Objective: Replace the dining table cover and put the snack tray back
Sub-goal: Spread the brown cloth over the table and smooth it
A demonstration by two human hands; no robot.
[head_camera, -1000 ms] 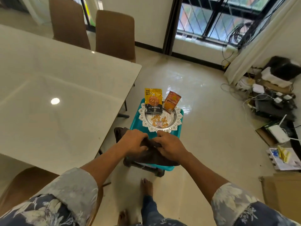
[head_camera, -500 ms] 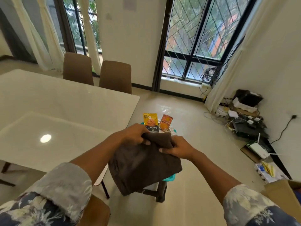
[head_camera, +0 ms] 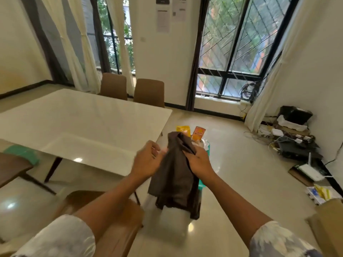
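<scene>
Lifted higher than a moment ago, the dark brown folded cloth cover (head_camera: 174,179) hangs gripped in the right hand (head_camera: 199,161), the left hand (head_camera: 148,161) just beside it, hold unclear, ready for the white glossy counter (head_camera: 83,123) leftward.

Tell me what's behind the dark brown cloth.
Above the dark brown cloth poke the tops of a yellow snack packet and an orange snack packet; a teal plastic stool edge shows beside it. The silver tray is mostly covered.

Two hands are showing mid-frame, left hand (head_camera: 148,161) and right hand (head_camera: 200,161), with one brown cloth (head_camera: 174,175); two snack packets (head_camera: 183,129) (head_camera: 198,133) are peeking above it, and two chairs (head_camera: 113,86) (head_camera: 149,92) are standing behind one table (head_camera: 83,123).
</scene>
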